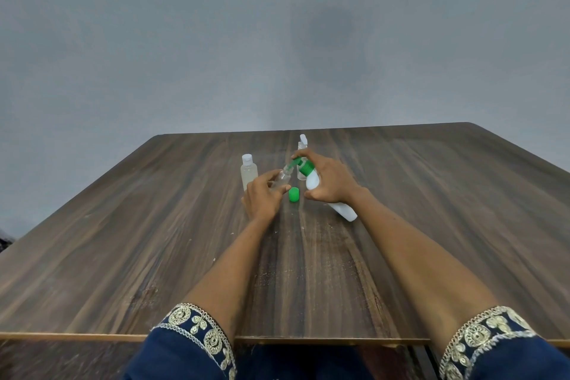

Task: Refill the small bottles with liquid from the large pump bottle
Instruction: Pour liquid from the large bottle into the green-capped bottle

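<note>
My right hand (328,179) grips a white pump bottle (342,210) with a green pump head (303,166), tilted toward the left. Its green nozzle points into the mouth of a small clear bottle (282,177), which my left hand (263,194) holds tilted toward it. A loose green cap (294,194) lies on the table between my hands. A second small clear bottle with a white cap (248,174) stands upright just left of my left hand. A third clear bottle (302,145) stands behind the pump bottle, partly hidden.
Everything sits on a dark wooden table (431,194) against a grey wall. The table's near edge (308,340) runs under my forearms, with my blue embroidered sleeves at the bottom.
</note>
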Tool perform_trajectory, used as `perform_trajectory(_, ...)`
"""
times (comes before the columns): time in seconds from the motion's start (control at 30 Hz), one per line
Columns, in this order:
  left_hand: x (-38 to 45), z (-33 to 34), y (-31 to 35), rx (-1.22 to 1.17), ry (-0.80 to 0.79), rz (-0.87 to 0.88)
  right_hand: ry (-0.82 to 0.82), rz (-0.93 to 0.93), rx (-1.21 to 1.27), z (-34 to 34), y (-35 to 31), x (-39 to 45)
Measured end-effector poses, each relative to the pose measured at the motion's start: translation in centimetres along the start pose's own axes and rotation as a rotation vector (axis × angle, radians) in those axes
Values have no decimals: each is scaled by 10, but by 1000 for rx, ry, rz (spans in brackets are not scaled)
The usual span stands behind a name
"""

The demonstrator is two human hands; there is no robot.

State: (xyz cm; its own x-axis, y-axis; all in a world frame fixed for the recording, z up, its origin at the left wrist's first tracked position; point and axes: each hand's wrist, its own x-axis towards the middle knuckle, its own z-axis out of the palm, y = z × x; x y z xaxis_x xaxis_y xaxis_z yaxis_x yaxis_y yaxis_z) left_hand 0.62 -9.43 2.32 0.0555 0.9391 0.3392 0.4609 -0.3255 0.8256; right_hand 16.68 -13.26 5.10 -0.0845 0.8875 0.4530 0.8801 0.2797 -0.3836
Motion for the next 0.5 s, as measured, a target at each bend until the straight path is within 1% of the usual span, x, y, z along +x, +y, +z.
perform_trajectory(0.1,0,2,2,9,-5,2,18,10,7,-1,1,0)
perform_trajectory(0.33,0,5,-1,2,-7,2,-13,-2,-27,-5,3,-4)
perform_trajectory(0.5,1,7,1,17,-19,13,26,39,-23,-2,4,-2)
